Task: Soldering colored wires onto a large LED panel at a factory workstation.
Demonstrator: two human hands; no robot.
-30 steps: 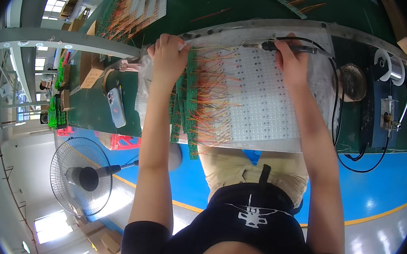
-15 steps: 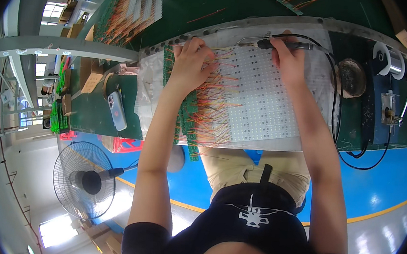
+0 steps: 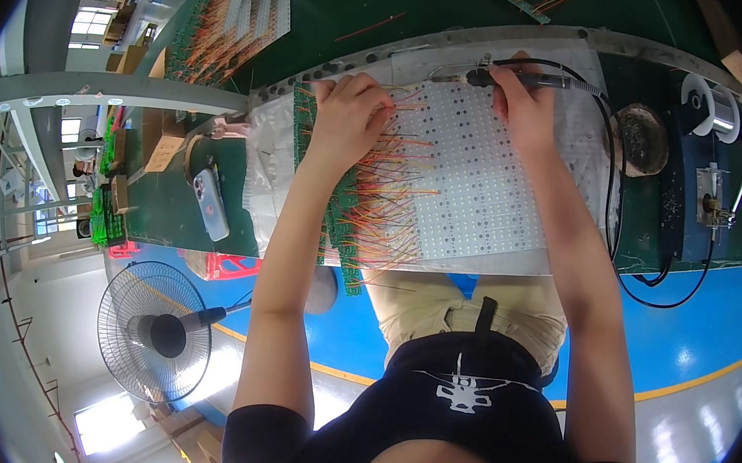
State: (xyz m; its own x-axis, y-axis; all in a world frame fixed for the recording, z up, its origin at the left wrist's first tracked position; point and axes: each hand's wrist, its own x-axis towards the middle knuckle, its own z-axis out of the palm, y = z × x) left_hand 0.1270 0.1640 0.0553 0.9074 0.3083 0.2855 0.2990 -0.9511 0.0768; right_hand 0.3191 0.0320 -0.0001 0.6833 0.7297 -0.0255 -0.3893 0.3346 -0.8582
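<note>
My right hand (image 3: 526,104) is closed round the dark handle of a soldering iron (image 3: 542,81), its metal tip pointing left over the far edge of a white circuit panel (image 3: 483,180). Rows of small dots cover that panel. At its far left corner my left hand (image 3: 349,120) pinches a thin wire (image 3: 410,105), though the fingers partly hide it. Many orange, red and yellow wires (image 3: 392,202) run from the panel's left side to narrow green circuit boards (image 3: 343,238). My left wrist and forearm cover part of those boards.
To the right stand a round bowl (image 3: 641,141) and a solder spool (image 3: 711,110) on a stand, with the iron's black cable (image 3: 613,201) looping nearby. A phone (image 3: 211,203) lies left. Wired panels (image 3: 248,23) are stacked far left; a fan (image 3: 156,331) stands beyond the bench.
The soldering iron and my right hand have shifted very slightly left. My left hand has moved a little toward me, its fingertips drawing closer together at the wires.
</note>
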